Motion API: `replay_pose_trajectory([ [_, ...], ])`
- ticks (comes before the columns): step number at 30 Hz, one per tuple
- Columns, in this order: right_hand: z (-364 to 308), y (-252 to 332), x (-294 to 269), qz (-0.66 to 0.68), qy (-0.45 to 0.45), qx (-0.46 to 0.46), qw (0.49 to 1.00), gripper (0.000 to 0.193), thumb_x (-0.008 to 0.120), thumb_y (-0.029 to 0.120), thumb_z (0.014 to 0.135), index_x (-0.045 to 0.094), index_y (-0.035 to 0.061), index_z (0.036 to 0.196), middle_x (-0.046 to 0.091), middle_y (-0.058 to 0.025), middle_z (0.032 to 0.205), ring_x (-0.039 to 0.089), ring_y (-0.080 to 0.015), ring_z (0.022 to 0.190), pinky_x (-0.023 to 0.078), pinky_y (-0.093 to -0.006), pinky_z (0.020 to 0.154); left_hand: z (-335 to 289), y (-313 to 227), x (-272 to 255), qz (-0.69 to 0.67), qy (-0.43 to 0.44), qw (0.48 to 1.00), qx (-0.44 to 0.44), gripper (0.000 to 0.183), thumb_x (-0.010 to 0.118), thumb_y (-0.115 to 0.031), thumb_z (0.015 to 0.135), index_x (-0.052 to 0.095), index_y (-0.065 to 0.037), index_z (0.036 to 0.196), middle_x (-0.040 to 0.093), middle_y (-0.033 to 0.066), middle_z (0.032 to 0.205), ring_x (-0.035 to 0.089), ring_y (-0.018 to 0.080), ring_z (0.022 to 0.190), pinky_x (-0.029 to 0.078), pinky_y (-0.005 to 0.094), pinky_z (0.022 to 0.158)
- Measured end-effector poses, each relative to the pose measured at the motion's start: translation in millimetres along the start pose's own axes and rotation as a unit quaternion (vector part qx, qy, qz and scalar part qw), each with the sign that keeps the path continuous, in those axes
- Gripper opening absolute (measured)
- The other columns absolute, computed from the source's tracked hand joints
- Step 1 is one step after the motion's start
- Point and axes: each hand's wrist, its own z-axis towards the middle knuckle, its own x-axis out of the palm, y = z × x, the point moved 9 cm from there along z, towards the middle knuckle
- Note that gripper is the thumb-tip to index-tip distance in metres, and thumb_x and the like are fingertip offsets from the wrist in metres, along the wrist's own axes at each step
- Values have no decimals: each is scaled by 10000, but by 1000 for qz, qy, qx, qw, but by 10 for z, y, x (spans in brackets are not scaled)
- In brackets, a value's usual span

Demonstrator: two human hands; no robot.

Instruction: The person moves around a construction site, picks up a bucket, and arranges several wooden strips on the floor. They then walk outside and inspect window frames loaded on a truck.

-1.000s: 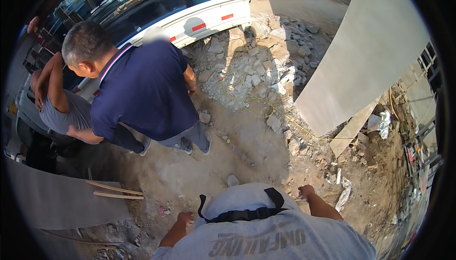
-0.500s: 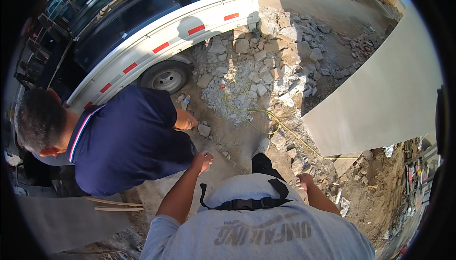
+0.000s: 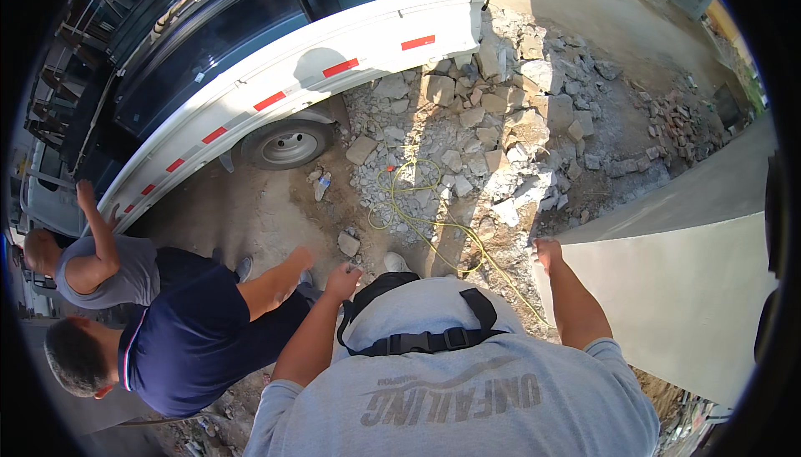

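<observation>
My left hand (image 3: 341, 281) is in front of my body, its fingers curled in. A small pale bit shows at the fingertips, too small to name. Nearest to it are a grey stone block (image 3: 349, 244) on the ground and a co-worker's bent arm (image 3: 279, 286). My right hand (image 3: 547, 252) is raised out to the right, loosely closed, with nothing visible in it. It is close to the near left edge of a large grey panel (image 3: 667, 290); I cannot tell whether it touches. A yellow hose or cord (image 3: 492, 263) runs over the ground between my hands.
A white truck bed (image 3: 367, 31) with red markings and a rear wheel (image 3: 288, 145) stands ahead left. Broken concrete rubble (image 3: 501, 123) lies ahead. A co-worker in navy (image 3: 196, 332) is close on my left; another in a grey sleeveless top (image 3: 121, 273) is by the truck.
The view has shifted forward. My right hand has risen from beside my waist toward the panel. The navy-clad co-worker has dropped back on my left, and a second person has come into view.
</observation>
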Motion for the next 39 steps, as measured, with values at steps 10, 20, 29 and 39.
replay_pose_trajectory([
  [10,592,499,971,-163,-3,-11,987,315,752,209,844,723,-28,1049,743,-157,904,718,-249,776,544,-391,595,1477,-205,-696,9,-72,994,-86,424,688,-375,898,717,19,1051,752,184,870,734,335,871,554,447,832],
  [20,1313,1132,195,14,13,154,988,101,583,236,970,591,136,984,542,-55,832,516,-226,621,395,-389,522,2297,-1763,-1040,44,-123,988,85,410,695,-403,925,725,-3,1011,749,196,928,727,352,895,559,462,806],
  [29,2694,4469,785,-63,26,-231,971,136,619,173,940,630,53,877,580,-26,752,546,-174,626,399,-387,512,2337,-1747,-628,72,-113,991,21,485,673,-420,909,697,24,1103,718,263,1164,676,440,1118,537,501,954],
  [39,1984,7970,2618,-422,-149,-539,714,221,614,160,948,654,-50,1001,693,-267,1115,645,-478,1013,503,-501,882,2516,-3294,-3140,-4,-469,880,75,425,678,-323,953,649,31,1187,655,255,1254,607,419,1187,492,489,1043],
])
